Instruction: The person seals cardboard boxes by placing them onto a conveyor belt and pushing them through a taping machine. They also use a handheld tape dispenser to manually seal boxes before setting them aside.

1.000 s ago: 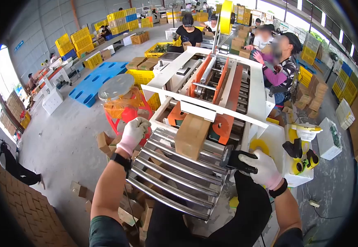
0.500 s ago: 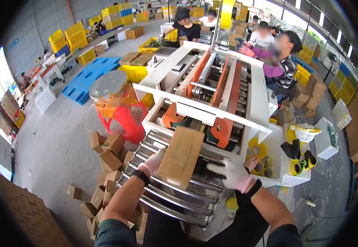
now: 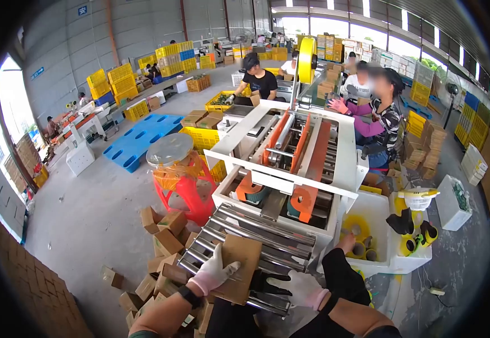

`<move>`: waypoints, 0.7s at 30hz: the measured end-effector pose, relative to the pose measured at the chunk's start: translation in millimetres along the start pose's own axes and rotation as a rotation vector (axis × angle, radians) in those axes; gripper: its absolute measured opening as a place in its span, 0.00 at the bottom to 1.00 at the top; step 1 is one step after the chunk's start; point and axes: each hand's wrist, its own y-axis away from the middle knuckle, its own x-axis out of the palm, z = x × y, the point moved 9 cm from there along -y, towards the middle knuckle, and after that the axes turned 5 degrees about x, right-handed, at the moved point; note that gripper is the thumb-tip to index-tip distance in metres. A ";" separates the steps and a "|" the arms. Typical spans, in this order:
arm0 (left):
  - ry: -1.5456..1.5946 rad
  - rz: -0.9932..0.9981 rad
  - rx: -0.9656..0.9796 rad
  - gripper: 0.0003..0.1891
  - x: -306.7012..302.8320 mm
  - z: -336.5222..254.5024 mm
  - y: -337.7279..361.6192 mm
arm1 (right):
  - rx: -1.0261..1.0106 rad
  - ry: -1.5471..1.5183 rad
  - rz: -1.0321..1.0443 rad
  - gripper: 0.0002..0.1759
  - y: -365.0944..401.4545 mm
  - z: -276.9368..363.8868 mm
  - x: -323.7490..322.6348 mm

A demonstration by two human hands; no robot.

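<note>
A brown cardboard carton (image 3: 239, 262) lies over the near end of the metal roller conveyor (image 3: 281, 231). On its left side is my left hand (image 3: 214, 273), in a white glove, gripping the edge with the thumb over the top face. My right hand (image 3: 298, 287), also gloved, is just right of the carton with its fingers apart and nothing in them. A dark shape between that hand and the carton is hard to make out. Beyond the rollers stands the white machine (image 3: 281, 181) with orange guides (image 3: 314, 194).
Loose cartons (image 3: 166, 242) are piled on the floor left of the rollers. A red stool (image 3: 186, 197) stands behind them. White foam boxes (image 3: 394, 262) hold tape rolls at the right. Several co-workers sit beyond the machine, one in black (image 3: 262, 81). A blue pallet (image 3: 141, 141) lies left.
The carton has moved back from the machine, towards me. Both hands have come nearer my body, and my left hand now reaches over the carton's edge. The camera view has tilted up.
</note>
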 end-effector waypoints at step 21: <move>-0.259 -0.088 -0.021 0.66 -28.4 13.1 98.9 | 0.155 -0.462 0.112 0.41 46.2 -21.8 -42.5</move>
